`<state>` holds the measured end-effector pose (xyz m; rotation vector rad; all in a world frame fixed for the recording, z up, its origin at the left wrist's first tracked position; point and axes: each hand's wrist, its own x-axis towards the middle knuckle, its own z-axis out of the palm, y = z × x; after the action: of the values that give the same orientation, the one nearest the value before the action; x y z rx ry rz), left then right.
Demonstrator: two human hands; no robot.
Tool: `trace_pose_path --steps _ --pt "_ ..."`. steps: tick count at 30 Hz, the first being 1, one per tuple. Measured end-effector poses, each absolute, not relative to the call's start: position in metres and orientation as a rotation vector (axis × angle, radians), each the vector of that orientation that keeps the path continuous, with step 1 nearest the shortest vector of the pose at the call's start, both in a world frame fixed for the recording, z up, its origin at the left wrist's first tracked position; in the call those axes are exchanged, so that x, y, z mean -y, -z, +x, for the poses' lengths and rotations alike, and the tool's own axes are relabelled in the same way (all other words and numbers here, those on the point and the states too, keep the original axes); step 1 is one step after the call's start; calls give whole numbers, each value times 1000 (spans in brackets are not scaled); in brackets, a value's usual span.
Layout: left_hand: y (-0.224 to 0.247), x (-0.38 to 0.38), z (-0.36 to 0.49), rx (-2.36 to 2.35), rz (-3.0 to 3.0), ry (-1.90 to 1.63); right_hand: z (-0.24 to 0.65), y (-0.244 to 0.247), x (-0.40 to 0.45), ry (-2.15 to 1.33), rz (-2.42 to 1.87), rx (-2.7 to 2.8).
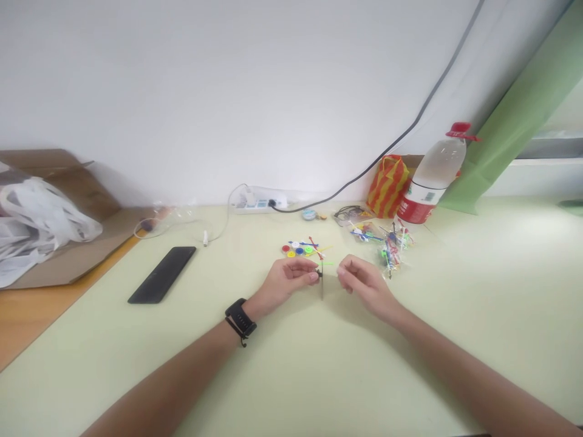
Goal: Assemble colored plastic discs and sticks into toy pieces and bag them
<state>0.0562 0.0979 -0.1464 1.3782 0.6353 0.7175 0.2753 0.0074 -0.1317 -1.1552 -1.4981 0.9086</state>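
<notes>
Clerk: Far left?

Keeper: One cardboard box (91,197), holding white plastic bags (50,212). Next, one black slab (161,275), phone-shaped, flat on the bench (273,376); behind it, one white power strip (262,203) by the wall.

Clerk: Left hand (289,279)?

Keeper: Black watch strap (241,318) on the wrist. Grip closed to a pinch, thumb and finger on one small dark piece (319,276), held above the bench, mid-front. A thin plate (322,290) stood upright at its right, edge-on; whether the two were joined, I could not tell.

Clerk: Behind it?

Keeper: Coloured plastic discs (299,250), with arrow-shaped pointers (315,247).

Clerk: Handling?

Keeper: By my judgement, the piece was light, stiff and easily dropped, best taken at its sides; the plate, thin and perhaps bendable, best by its edges.

Clerk: Right hand (364,284)?

Keeper: Just right of the plate, apart from it, fingers curled towards the thumb; whether its grip had anything, I could not tell.

Clerk: Far right?

Keeper: Clear packets (394,250) of coloured parts, one red-and-yellow striped bag (387,185), one red-capped bottle (430,176).
</notes>
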Motion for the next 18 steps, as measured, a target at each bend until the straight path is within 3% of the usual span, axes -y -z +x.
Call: trace_pose_path --steps 12,18 --pt "142 -104 54 -599 1115 -762 276 141 -10 -833 -1181 1538" --pt "134 -114 46 -522 891 -802 282 153 -16 -520 -1279 1735"
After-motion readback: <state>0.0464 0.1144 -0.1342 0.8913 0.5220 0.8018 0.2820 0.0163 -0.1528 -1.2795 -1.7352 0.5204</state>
